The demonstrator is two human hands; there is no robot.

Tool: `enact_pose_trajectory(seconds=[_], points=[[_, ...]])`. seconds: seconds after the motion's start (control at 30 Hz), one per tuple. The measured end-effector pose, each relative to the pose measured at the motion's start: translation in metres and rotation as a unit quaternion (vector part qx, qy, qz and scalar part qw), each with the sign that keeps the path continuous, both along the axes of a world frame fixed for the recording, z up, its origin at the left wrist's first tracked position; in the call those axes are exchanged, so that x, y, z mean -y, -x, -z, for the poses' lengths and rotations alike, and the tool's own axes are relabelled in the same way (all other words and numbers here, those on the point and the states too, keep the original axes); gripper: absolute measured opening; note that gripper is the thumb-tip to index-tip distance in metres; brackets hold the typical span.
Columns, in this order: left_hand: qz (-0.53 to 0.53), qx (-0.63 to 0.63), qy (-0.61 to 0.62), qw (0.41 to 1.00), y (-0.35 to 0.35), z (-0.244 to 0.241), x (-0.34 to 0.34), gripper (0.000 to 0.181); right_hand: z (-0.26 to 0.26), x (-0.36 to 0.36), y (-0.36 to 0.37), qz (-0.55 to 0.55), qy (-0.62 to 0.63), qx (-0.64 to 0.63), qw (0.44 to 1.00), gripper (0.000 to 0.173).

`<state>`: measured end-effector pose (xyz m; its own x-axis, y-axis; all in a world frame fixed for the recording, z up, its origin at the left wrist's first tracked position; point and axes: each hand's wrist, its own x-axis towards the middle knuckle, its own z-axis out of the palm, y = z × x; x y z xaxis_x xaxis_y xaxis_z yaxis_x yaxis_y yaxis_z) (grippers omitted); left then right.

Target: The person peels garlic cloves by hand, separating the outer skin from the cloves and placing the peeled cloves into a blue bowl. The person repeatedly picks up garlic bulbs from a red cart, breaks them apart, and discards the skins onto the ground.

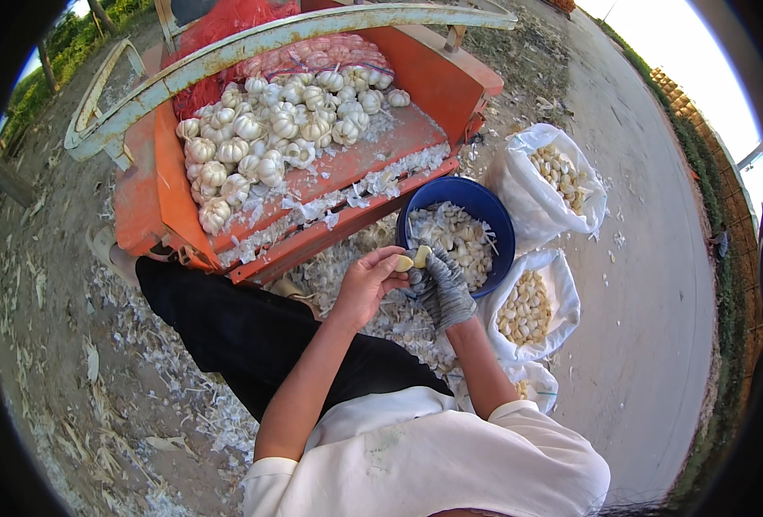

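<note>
My left hand (370, 284) is bare and pinches a pale yellow garlic clove (404, 263) between thumb and fingers. Close beside it, my right hand (445, 287), in a grey knitted glove, holds another pale clove (422, 256) at its fingertips. Both hands are at the near left rim of a blue tub (509, 226), which holds many garlic cloves (462, 242) and bits of skin. Whole garlic bulbs (272, 129) are heaped on an orange metal bed (381, 155) beyond my hands, in front of a red mesh bag (317, 55) of bulbs.
Right of the tub stand white woven sacks of cloves, one behind (517, 194) and one nearer (565, 304); a smaller sack (540, 381) sits by my right arm. A rusty metal rail (226, 58) arches over the bed. Papery skins (188, 388) litter the ground. A paved road (640, 271) runs along the right.
</note>
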<state>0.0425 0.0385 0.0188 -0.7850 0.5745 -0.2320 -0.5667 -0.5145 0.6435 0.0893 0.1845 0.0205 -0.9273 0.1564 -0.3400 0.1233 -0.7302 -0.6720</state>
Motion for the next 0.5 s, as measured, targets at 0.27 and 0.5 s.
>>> enact_pose_trajectory(seconds=[0.27, 0.5], points=[[-0.042, -0.063, 0.083, 0.994, -0.002, 0.008, 0.001, 0.018, 0.007, -0.007, -0.004, -0.002, 0.073, 0.003, 0.997, 0.019], [-0.068, -0.429, 0.343, 0.833, -0.015, 0.001, -0.019, 0.017, 0.020, 0.000, -0.003, -0.017, 0.175, 0.111, 0.978, 0.019]])
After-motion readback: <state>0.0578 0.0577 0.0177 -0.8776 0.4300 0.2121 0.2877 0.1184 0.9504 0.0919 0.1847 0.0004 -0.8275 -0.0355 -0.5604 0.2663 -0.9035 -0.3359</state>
